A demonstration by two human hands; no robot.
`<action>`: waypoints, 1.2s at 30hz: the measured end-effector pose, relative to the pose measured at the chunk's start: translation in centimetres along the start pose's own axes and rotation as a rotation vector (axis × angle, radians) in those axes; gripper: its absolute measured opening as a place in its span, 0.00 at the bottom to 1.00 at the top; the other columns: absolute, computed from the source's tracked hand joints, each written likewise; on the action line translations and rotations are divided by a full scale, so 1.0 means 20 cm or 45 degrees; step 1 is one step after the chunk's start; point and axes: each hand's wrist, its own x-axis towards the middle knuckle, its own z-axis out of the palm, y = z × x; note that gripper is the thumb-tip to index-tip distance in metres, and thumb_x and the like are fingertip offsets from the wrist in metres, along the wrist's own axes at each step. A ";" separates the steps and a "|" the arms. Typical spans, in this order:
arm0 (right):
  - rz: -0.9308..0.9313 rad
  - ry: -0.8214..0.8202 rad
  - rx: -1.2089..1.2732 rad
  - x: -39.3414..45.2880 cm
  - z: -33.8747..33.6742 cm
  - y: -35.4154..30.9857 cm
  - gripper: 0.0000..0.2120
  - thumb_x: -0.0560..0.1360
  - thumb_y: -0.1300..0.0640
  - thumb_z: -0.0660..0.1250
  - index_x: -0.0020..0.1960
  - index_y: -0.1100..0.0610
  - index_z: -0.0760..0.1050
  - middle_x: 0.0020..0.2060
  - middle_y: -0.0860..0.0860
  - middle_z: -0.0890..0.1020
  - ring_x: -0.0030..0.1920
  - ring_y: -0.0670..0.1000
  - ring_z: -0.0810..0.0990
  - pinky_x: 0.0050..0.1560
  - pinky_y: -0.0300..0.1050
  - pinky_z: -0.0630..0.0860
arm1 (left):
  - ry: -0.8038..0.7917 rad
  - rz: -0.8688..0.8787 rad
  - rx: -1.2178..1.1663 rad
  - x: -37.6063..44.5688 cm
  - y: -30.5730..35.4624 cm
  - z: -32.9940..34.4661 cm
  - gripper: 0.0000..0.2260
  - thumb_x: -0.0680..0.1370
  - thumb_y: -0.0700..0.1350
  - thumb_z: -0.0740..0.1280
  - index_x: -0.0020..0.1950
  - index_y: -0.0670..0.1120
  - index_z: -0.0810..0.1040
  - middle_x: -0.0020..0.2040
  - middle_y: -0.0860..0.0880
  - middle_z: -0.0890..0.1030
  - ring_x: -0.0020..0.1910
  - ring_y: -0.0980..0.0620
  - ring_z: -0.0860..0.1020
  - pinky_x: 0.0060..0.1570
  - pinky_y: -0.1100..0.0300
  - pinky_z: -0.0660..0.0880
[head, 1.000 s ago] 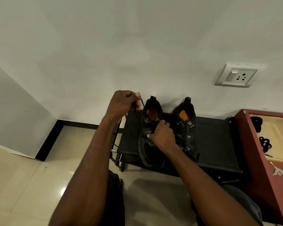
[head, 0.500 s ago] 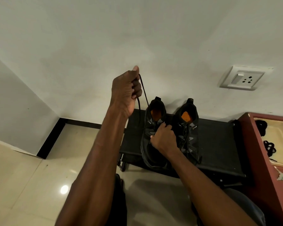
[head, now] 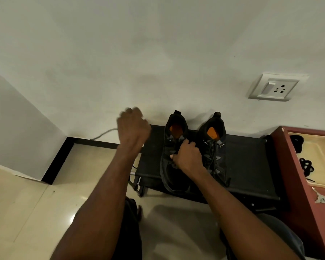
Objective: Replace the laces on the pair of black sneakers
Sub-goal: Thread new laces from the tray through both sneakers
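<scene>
We're partway: our left hand is fisted, looks like it's whipping the old lace out of the left sneaker, right hand pinching its tongue on the rack. Right sneaker still laced, new laces waiting in the tray

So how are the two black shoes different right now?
The left shoe has a hand gripping its middle; the right shoe is untouched. The right shoe shows laces crossing its front; the left shoe's front looks bare. Both are black with orange insides, side by side on the black rack.
</scene>
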 end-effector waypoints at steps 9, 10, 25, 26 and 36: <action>0.038 -0.020 0.243 0.03 -0.07 0.04 0.14 0.78 0.49 0.69 0.52 0.60 0.74 0.40 0.53 0.79 0.39 0.54 0.78 0.35 0.47 0.73 | -1.078 0.101 0.166 -0.09 0.06 0.26 0.05 0.81 0.45 0.66 0.48 0.44 0.76 0.39 0.49 0.75 0.42 0.50 0.77 0.46 0.57 0.73; 0.064 -0.072 0.361 0.03 -0.07 0.03 0.14 0.78 0.48 0.68 0.48 0.60 0.75 0.38 0.54 0.80 0.37 0.54 0.79 0.34 0.50 0.76 | -1.159 0.119 0.123 -0.09 0.07 0.25 0.06 0.81 0.44 0.66 0.46 0.44 0.76 0.39 0.49 0.77 0.44 0.49 0.79 0.47 0.57 0.74; -0.246 -0.217 1.877 -0.09 -0.48 -0.01 0.02 0.80 0.63 0.64 0.52 0.60 0.73 0.33 0.53 0.76 0.26 0.50 0.69 0.27 0.42 0.64 | -1.110 0.114 -1.393 -0.06 0.11 -0.03 0.25 0.76 0.32 0.68 0.72 0.43 0.71 0.67 0.44 0.78 0.66 0.49 0.77 0.65 0.57 0.73; -0.245 -0.211 1.883 -0.09 -0.49 -0.01 0.01 0.80 0.63 0.64 0.51 0.59 0.73 0.32 0.52 0.75 0.26 0.49 0.69 0.27 0.42 0.63 | -1.111 0.121 -1.524 -0.07 0.13 -0.05 0.22 0.75 0.34 0.69 0.70 0.43 0.73 0.63 0.42 0.80 0.62 0.48 0.79 0.65 0.56 0.74; 0.051 0.180 2.048 0.06 -0.53 0.21 0.08 0.78 0.67 0.61 0.44 0.57 0.73 0.31 0.51 0.75 0.23 0.47 0.64 0.23 0.38 0.57 | -0.598 -0.059 -0.136 0.04 -0.07 0.08 0.05 0.79 0.41 0.67 0.50 0.39 0.79 0.47 0.42 0.81 0.52 0.44 0.78 0.51 0.53 0.75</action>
